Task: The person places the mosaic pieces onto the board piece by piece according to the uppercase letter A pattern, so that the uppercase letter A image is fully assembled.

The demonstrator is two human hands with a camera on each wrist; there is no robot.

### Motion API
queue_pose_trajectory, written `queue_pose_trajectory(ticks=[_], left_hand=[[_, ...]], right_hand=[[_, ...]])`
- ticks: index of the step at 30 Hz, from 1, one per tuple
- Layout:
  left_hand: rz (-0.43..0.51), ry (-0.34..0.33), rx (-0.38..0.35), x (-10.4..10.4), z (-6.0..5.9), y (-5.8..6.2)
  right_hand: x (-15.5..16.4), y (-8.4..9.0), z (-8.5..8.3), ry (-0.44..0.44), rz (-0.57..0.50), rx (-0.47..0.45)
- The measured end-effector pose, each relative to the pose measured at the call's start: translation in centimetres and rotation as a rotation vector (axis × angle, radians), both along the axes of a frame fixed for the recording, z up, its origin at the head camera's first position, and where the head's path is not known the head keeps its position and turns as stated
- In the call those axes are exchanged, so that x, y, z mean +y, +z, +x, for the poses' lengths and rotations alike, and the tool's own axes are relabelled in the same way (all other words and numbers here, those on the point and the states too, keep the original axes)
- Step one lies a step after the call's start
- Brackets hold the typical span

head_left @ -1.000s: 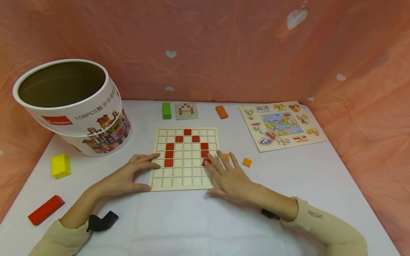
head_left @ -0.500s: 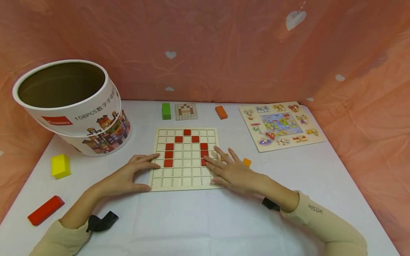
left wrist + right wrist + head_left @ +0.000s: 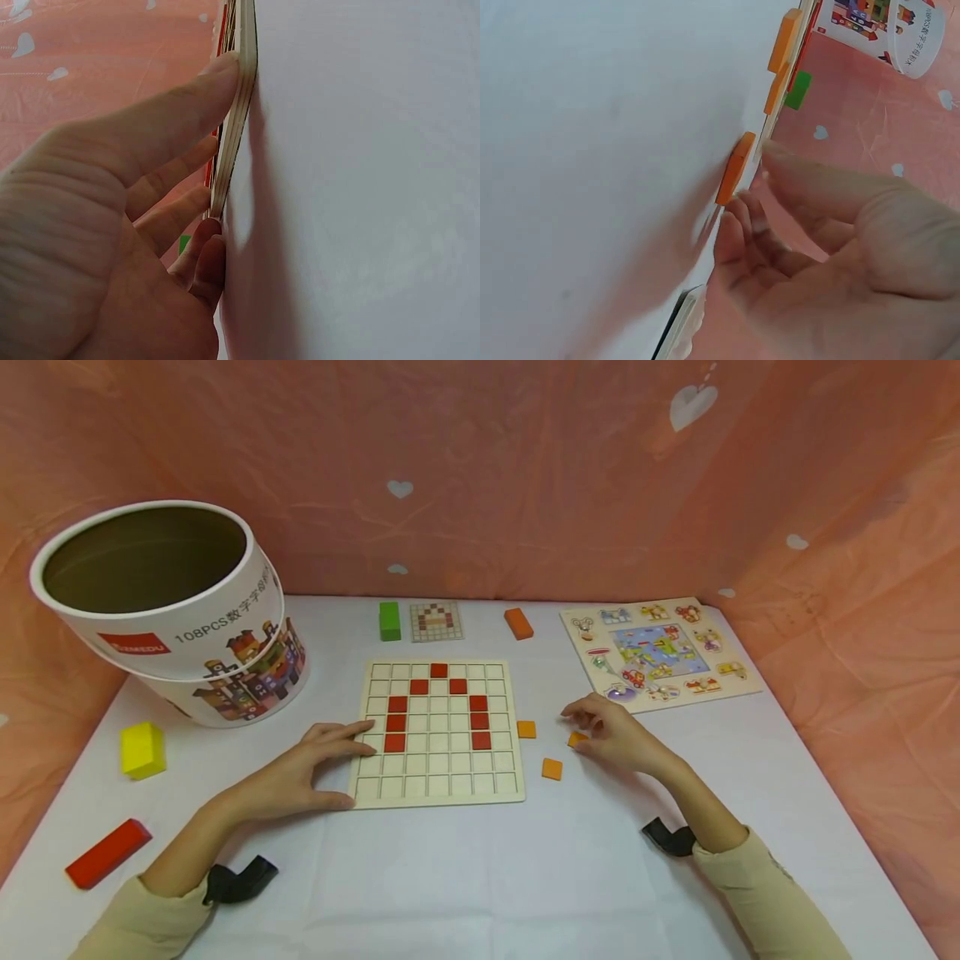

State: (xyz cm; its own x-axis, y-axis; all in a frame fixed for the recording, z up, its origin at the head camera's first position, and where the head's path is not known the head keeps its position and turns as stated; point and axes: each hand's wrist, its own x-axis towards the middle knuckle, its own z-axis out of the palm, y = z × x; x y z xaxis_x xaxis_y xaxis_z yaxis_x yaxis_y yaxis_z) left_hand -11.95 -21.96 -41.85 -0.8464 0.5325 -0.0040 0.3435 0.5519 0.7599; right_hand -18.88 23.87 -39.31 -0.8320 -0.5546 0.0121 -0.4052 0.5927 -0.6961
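In the head view, a wooden grid board (image 3: 438, 789) lies flat, with red square tiles (image 3: 396, 722) forming an arch shape in its cells. My left hand (image 3: 288, 781) rests at the board's left edge, two fingertips on its surface and the thumb at the near corner; the left wrist view shows the thumb against the board's side. Right of the board, my right hand (image 3: 618, 735) hovers low over an orange tile (image 3: 576, 739), thumb and fingers apart around it. In the right wrist view that orange tile (image 3: 736, 169) sits just beyond the fingertips.
Two more orange tiles (image 3: 552, 769) lie between board and right hand. Behind the board are a green block (image 3: 389, 621), a pattern card (image 3: 437, 621) and an orange block (image 3: 519, 623). A picture puzzle board (image 3: 720, 685) is back right; a bucket (image 3: 168, 643), yellow block (image 3: 142, 749) and red block (image 3: 108, 853) stand left.
My right hand has left the lower right red tile and moved right to the far orange tile. Two orange tiles are now uncovered. The left hand has stayed put.
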Motion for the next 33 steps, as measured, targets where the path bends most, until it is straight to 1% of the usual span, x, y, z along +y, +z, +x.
queue_pose_trajectory(ticks=[2,6,11,14,17,20,25,27,30,33], left_hand=[[-0.003,0.001,0.001,0.0,0.0,0.1],[-0.006,-0.001,0.004,0.0,0.0,0.1],[-0.004,-0.003,-0.001,0.1,0.0,0.2],[-0.003,-0.003,-0.003,0.1,0.0,0.1],[-0.004,-0.001,-0.005,0.1,0.0,0.0],[-0.005,0.0,-0.003,0.0,0.0,0.0],[-0.001,-0.003,0.002,-0.1,0.0,0.1],[0.002,-0.006,0.005,-0.1,0.0,0.0],[0.003,-0.011,0.007,-0.2,0.0,0.0],[-0.001,-0.016,0.012,-0.2,0.0,0.0]], right_hand=[[0.1,-0.1,0.0,0.005,-0.004,-0.016],[-0.2,-0.1,0.2,0.018,0.028,-0.042],[-0.4,0.1,0.2,0.057,0.073,-0.02],[-0.9,0.2,-0.2,0.07,0.071,-0.017],[-2.1,0.7,-1.2,0.078,0.043,-0.041],[-4.5,1.5,-2.6,0.094,0.012,-0.059],[-10.5,2.3,-4.5,0.176,-0.04,-0.078],[-13.0,2.3,-4.9,0.219,-0.049,-0.093],[-16.2,2.2,-5.0,0.27,-0.046,-0.124],[-18.4,1.9,-5.0,0.31,-0.013,-0.105]])
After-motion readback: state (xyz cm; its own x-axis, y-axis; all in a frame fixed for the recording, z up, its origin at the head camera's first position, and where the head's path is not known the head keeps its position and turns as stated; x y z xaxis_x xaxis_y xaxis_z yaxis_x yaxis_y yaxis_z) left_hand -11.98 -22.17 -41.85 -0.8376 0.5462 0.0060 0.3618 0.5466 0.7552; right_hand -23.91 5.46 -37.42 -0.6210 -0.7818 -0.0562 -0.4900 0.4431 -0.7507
